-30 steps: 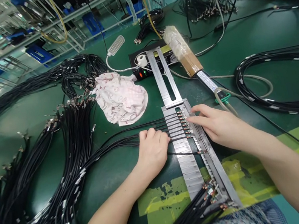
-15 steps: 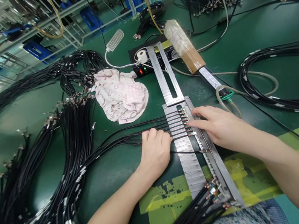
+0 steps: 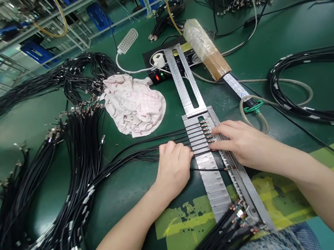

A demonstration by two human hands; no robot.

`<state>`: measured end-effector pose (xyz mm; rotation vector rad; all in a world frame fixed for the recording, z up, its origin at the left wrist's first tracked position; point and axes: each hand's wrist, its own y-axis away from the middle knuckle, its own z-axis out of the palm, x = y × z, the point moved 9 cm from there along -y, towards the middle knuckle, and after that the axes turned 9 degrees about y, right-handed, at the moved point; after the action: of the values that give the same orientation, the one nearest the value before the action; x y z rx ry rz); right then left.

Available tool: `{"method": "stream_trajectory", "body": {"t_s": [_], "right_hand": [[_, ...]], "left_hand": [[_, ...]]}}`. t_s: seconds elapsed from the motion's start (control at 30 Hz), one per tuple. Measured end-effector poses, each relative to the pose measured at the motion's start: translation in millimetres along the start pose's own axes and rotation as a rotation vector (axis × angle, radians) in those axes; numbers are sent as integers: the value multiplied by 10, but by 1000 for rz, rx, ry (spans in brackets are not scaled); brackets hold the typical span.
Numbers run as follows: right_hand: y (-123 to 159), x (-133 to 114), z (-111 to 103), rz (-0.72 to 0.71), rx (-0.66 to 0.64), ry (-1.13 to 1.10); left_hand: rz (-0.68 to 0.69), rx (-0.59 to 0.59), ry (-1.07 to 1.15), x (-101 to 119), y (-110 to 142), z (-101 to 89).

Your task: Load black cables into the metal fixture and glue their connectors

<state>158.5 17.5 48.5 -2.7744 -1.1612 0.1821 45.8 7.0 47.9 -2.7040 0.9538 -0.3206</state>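
A notched metal fixture [image 3: 206, 164] lies lengthwise on the bench. Several thin black cables [image 3: 139, 151] run from the left into its upper slots, with small metal connectors [image 3: 205, 128] lined up at the inner edge. My left hand [image 3: 176, 162] is closed around the cables just left of the fixture; its fingertips are partly hidden. On the other side, my right hand [image 3: 236, 141] rests over the rail with index finger and thumb apart, their tips touching the connectors' row. One separate cable [image 3: 209, 170] crosses lower down. More cable ends [image 3: 230, 217] are heaped on the fixture's near end.
Thick bundles of black cables [image 3: 79, 156] cover the left side. A patterned cloth [image 3: 135, 104], a lamp [image 3: 127, 41] and a black control box [image 3: 158, 73] sit beyond. A wrapped tool [image 3: 207, 50] and coiled cables [image 3: 287, 100] lie to the right.
My right hand's fingertips have moved a little nearer to me along the row of connectors. My left hand stays closed on the cables, and the view has shifted slightly.
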Motion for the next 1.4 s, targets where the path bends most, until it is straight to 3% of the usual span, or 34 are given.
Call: {"method": "stream_trajectory", "body": {"t_s": [0.47, 0.7, 0.83, 1.03, 1.27, 1.4], "right_hand": [[-8, -30, 0, -14, -42, 127], [-89, -56, 26, 27, -70, 200], [-84, -28, 40, 26, -58, 154], [-48, -104, 49, -106, 25, 35], [-114, -269, 59, -64, -23, 141], [-120, -252, 84, -43, -27, 102]], "left_hand": [[13, 2, 0, 21, -26, -7], [23, -112, -84, -3, -3, 91], [93, -142, -110, 41, 43, 103], [198, -149, 28, 80, 99, 107], [115, -259, 34, 35, 88, 69], [102, -251, 14, 61, 85, 49]]}}
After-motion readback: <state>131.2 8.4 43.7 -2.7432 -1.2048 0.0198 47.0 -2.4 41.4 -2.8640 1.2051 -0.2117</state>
